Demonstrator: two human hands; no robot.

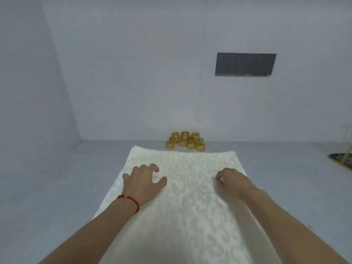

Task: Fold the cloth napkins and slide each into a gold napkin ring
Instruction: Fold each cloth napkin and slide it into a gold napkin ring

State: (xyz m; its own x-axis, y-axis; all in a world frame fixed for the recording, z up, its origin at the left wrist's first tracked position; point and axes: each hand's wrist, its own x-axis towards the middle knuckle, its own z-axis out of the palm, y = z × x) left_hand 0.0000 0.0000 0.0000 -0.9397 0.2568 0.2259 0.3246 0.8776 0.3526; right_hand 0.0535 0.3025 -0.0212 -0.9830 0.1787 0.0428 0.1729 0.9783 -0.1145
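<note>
A cream napkin (188, 189) with a pale scroll pattern lies spread flat on the grey table, reaching from near me to the back. My left hand (142, 181), a red string on its wrist, rests on the napkin's left part with fingers spread and curled. My right hand (231, 181) rests on the right part near the edge, fingers bent down onto the cloth. Neither hand holds anything. Several gold napkin rings (185, 143) stand in a cluster just beyond the napkin's far edge, against the wall.
The grey table (57, 178) meets grey walls at the back and left. A dark socket panel (245, 64) is on the back wall. A dark object with a gold rim (341, 161) pokes in at the right edge.
</note>
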